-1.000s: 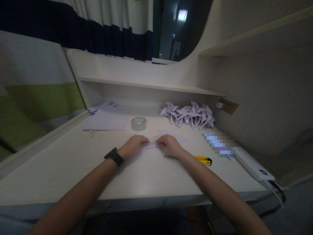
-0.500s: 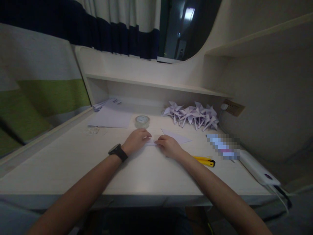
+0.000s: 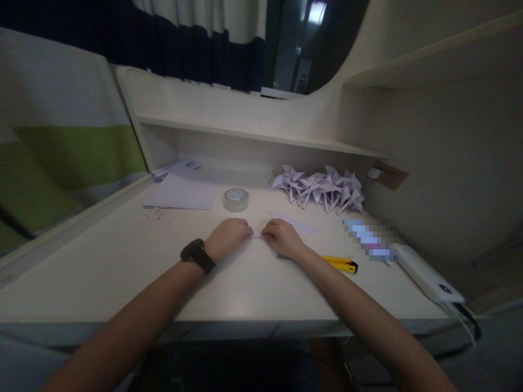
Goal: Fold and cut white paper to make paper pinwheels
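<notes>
A thin rolled strip of white paper (image 3: 257, 236) spans the short gap between my hands above the desk's middle. My left hand (image 3: 231, 238), with a dark watch on its wrist, pinches one end; my right hand (image 3: 283, 237) pinches the other. Most of the strip is hidden under the fingers. Just behind my right hand lies a flat, pointed piece of white paper (image 3: 301, 224). A yellow box cutter (image 3: 341, 264) is partly covered by my right forearm. Beyond my left hand sits a roll of clear tape (image 3: 236, 200).
Several white paper pinwheels (image 3: 318, 188) are heaped at the back right. White sheets (image 3: 182, 190) lie at the back left, with small scraps (image 3: 153, 214) in front. To the right are a blurred phone-like item (image 3: 370, 239) and a white power strip (image 3: 429, 275) with cables.
The paper between my hands has gone from a wider flat piece to a narrow roll. My fingers have curled in tighter around it. The view has shifted slightly.
</notes>
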